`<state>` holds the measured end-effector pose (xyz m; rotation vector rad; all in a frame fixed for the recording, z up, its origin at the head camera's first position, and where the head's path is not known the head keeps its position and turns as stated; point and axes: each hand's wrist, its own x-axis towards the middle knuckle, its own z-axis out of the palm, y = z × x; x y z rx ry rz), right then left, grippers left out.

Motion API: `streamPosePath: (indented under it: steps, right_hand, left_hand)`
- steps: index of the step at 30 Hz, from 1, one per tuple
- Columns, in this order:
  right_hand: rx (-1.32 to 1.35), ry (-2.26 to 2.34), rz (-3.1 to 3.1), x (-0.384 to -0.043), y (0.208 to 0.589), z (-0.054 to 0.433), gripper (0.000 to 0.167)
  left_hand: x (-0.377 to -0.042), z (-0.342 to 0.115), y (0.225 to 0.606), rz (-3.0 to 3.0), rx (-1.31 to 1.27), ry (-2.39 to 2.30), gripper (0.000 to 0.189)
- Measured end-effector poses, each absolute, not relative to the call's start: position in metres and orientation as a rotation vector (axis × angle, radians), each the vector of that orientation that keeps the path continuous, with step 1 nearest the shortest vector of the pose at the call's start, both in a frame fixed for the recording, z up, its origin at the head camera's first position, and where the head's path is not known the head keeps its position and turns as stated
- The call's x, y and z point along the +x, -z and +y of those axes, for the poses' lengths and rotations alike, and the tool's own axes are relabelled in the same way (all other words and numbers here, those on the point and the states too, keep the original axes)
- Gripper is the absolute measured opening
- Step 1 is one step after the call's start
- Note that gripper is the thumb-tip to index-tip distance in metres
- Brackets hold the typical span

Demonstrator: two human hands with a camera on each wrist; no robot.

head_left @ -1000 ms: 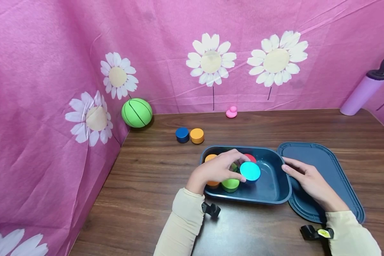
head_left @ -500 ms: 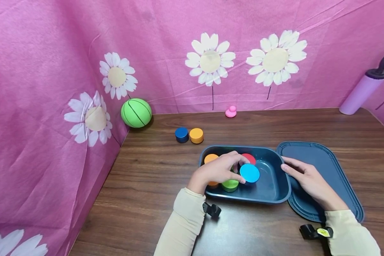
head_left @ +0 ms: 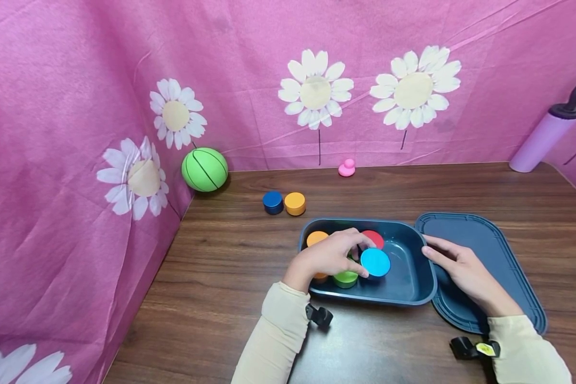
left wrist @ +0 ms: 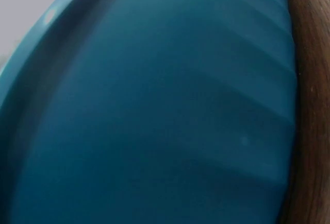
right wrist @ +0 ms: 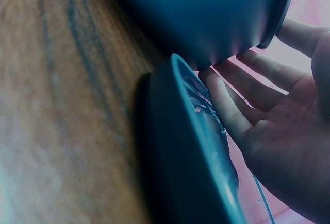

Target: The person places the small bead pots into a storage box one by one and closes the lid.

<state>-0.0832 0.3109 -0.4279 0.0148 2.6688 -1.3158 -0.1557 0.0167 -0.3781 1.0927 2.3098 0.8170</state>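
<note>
In the head view, my left hand [head_left: 333, 252] reaches into a dark blue box [head_left: 413, 298] and pinches a thick blue disc [head_left: 375, 262] between thumb and fingers. Beside it inside the box are a red disc [head_left: 373, 238], a green disc [head_left: 345, 279] and an orange disc [head_left: 317, 238], with others partly hidden under the hand. My right hand [head_left: 465, 269] holds the box's right rim, thumb at the edge and fingers along the outer wall, as the right wrist view shows of the box [right wrist: 216, 18] too. The box's outer wall [left wrist: 170, 105] fills the left wrist view.
The dark blue lid [head_left: 489, 250] lies at the box's right, below the right forearm. Behind the box stand a navy disc [head_left: 272, 202] and a yellow-orange disc [head_left: 295, 204]. Further back are a green ball [head_left: 204, 169], a pink duck [head_left: 347, 168] and a purple pump [head_left: 542, 140].
My left hand has shifted very slightly, and the blue disc has lowered a little in the box, its top less bright. My right hand stays at the rim.
</note>
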Motion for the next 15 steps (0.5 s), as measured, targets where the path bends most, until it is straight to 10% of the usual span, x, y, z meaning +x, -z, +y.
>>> streamPosePath:
  steps: [15]
  right_hand:
    - [0.019,1.369,2.635,-0.0825,0.4264,0.3090,0.065]
  left_hand:
    - [-0.1548,0.0215,0.3804,2.350,1.103,-0.732,0.048]
